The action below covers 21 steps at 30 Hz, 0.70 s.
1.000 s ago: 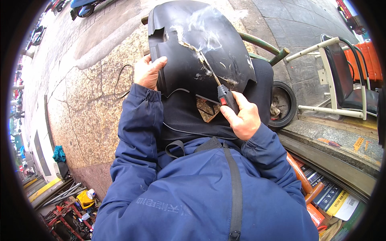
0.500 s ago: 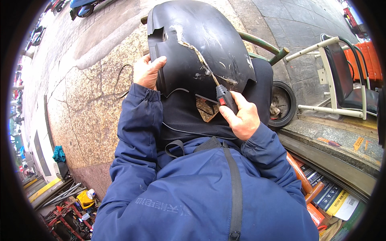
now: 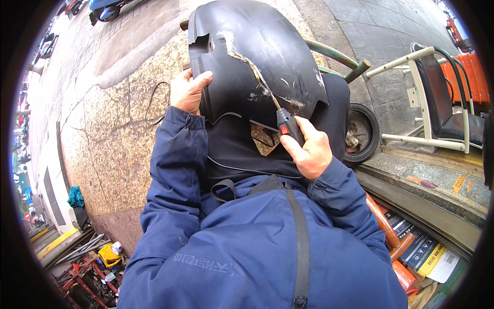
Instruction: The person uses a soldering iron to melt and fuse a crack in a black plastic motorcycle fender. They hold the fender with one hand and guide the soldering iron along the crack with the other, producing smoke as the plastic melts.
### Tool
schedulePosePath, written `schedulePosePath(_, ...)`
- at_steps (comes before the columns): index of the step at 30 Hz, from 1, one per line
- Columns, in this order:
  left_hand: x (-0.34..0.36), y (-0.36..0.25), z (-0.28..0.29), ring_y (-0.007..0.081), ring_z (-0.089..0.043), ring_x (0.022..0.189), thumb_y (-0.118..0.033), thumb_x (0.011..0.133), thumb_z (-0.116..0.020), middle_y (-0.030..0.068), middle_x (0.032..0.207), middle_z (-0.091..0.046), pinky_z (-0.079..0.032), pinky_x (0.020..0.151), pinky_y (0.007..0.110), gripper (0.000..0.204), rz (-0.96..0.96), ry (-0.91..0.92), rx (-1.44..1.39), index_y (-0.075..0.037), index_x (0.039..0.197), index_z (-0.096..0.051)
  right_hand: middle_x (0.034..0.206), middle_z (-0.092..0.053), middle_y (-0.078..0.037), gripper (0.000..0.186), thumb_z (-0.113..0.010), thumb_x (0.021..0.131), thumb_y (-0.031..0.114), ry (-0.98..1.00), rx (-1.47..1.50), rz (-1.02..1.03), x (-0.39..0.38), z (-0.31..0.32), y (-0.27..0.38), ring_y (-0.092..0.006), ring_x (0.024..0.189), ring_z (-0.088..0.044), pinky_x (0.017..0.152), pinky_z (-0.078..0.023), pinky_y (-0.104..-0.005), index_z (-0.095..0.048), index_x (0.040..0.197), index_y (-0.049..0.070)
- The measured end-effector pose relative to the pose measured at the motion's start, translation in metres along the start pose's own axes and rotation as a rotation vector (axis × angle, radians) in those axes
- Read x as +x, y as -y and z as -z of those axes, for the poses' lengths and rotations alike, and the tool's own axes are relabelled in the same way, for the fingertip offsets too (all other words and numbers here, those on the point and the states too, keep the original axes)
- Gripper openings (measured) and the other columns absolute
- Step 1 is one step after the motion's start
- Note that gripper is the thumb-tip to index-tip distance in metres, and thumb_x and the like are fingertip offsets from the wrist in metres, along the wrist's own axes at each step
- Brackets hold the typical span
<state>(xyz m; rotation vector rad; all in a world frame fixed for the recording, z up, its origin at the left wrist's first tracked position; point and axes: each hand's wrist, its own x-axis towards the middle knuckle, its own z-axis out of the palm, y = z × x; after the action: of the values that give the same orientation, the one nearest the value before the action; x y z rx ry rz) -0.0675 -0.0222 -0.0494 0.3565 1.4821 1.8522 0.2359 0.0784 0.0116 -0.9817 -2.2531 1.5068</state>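
A curved black plastic panel (image 3: pixel 278 51) lies over my knees, with a ragged pale, crusted seam (image 3: pixel 242 59) running diagonally across it and white scuffs nearby. My left hand (image 3: pixel 188 90) grips the panel's left edge, thumb on top. My right hand (image 3: pixel 311 149) is closed on a black hand tool (image 3: pixel 286 123) with a red switch. Its thin metal shaft reaches up to the lower part of the seam; the exact tip is hard to make out against it.
Right: a metal-framed chair (image 3: pixel 422 139), orange crates (image 3: pixel 473 77) and a tire (image 3: pixel 365 152). Behind the panel: green tubing (image 3: pixel 334 54). Lower left: tools and yellow items (image 3: pixel 108 255). Lower right: boxes (image 3: pixel 432 262) beside a stone ledge (image 3: pixel 447 201). Top left: parked scooters (image 3: pixel 103 13). A loose cord (image 3: pixel 149 103) lies left.
The smoke that hung over the panel a second ago has faded away. The tool has shifted very slightly leftward; my left hand holds its place.
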Motion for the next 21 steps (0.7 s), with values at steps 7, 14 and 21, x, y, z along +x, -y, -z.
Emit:
schedulePosePath(7, -0.0022, -0.0026, -0.0023, 0.0166, -0.071, 0.081, -0.003, 0.088, -0.077, 0.0114, 0.099, -0.074, -0.059, 0.075, 0.03, 0.031, 0.01, -0.007, -0.007, 0.009, 0.116, -0.068, 0.081, -0.071, -0.023, 0.042, -0.074, 0.09, 0.019, -0.007, 0.011, 0.003, 0.0001, -0.002, -0.002, -0.0367, 0.072, -0.073, 0.067, -0.056, -0.0405, -0.062, 0.124, -0.004)
schedulePosePath(14, -0.0028, -0.0034, -0.0033, 0.0169, -0.071, 0.081, -0.003, 0.089, -0.075, 0.0115, 0.1, -0.073, -0.059, 0.075, 0.03, 0.033, 0.022, 0.014, -0.028, 0.009, 0.118, -0.066, 0.083, -0.071, -0.024, 0.043, -0.074, 0.09, 0.019, -0.034, 0.007, 0.061, -0.0001, -0.0041, -0.0048, -0.0371, 0.073, -0.073, 0.068, -0.055, -0.0409, -0.062, 0.125, -0.003)
schedulePosePath(21, -0.0038, -0.0059, -0.0059, 0.0179, -0.072, 0.082, -0.002, 0.089, -0.075, 0.0124, 0.101, -0.074, -0.059, 0.077, 0.031, 0.034, 0.025, 0.005, -0.021, 0.009, 0.119, -0.066, 0.083, -0.071, -0.022, 0.04, -0.073, 0.091, 0.019, -0.013, 0.013, 0.02, -0.0016, -0.0022, -0.0012, -0.0363, 0.073, -0.073, 0.069, -0.056, -0.0405, -0.063, 0.123, -0.002)
